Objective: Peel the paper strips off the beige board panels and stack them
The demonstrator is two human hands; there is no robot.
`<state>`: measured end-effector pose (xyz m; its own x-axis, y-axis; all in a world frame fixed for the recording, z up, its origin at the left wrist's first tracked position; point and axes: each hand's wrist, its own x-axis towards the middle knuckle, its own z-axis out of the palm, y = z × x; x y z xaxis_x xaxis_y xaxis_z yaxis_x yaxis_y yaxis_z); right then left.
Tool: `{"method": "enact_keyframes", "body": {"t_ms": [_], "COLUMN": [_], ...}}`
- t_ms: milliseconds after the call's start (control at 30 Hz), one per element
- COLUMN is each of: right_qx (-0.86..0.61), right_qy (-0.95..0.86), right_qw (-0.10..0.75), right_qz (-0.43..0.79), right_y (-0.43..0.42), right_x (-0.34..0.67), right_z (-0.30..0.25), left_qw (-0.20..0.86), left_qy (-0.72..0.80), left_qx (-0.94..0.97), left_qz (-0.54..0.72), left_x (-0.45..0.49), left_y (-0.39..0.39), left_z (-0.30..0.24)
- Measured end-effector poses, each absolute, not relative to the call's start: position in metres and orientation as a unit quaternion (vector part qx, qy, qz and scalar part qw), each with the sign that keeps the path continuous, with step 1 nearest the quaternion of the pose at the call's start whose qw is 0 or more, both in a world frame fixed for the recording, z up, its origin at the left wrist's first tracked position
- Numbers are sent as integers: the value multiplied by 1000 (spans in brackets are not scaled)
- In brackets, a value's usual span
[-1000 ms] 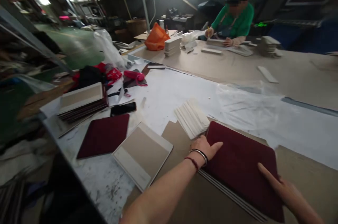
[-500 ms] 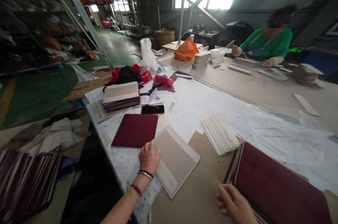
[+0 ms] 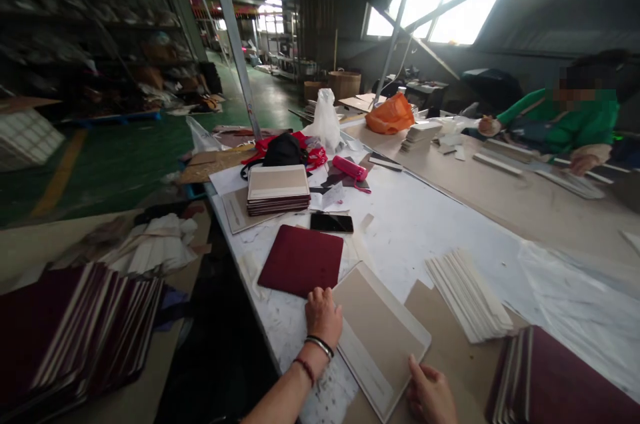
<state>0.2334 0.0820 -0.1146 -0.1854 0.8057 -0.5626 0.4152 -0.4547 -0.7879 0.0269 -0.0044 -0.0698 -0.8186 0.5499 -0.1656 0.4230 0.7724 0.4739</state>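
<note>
A cover board, its beige inner face up with pale borders, lies slanted on brown card in front of me. My left hand, fingers curled, grips its left edge. At its lower right edge is my right hand, thumb on top and the other fingers partly hidden. A maroon cover board lies flat just beyond my left hand. To the right stand a fanned pile of pale strips and a stack of maroon cover boards.
Beige-faced boards are stacked beyond a black phone and near a pink pouch. More maroon boards lean at lower left. Clear plastic sheeting covers the right side. A co-worker in green handles strips across the table.
The view has swung left, so everything sits further right. My right hand has left the maroon stack's side and come to the beige board's right edge. My left hand stays on its left edge.
</note>
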Motion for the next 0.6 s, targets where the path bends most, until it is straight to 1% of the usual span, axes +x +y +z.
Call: {"method": "enact_keyframes", "body": {"t_ms": [167,300,500,600], "right_qx": [-658,-648,-658,-657], "right_qy": [-491,-503,-513,-544], "right_qw": [188,216,231,227], "right_qz": [539,529,500,470], "right_y": [73,66,58,52], "right_x": [226,221,225,233], "right_z": [-98,-90,-94,-83], "left_qw": [210,272,349,379], "left_qy": [916,886,830,798], "left_qx": [261,287,277,267], "left_qz": [222,243,336,385], "left_x": [12,-3,-11,-7], "left_y": [-7,-6,-3,2], "left_z": [-69,-68,-65,-68]}}
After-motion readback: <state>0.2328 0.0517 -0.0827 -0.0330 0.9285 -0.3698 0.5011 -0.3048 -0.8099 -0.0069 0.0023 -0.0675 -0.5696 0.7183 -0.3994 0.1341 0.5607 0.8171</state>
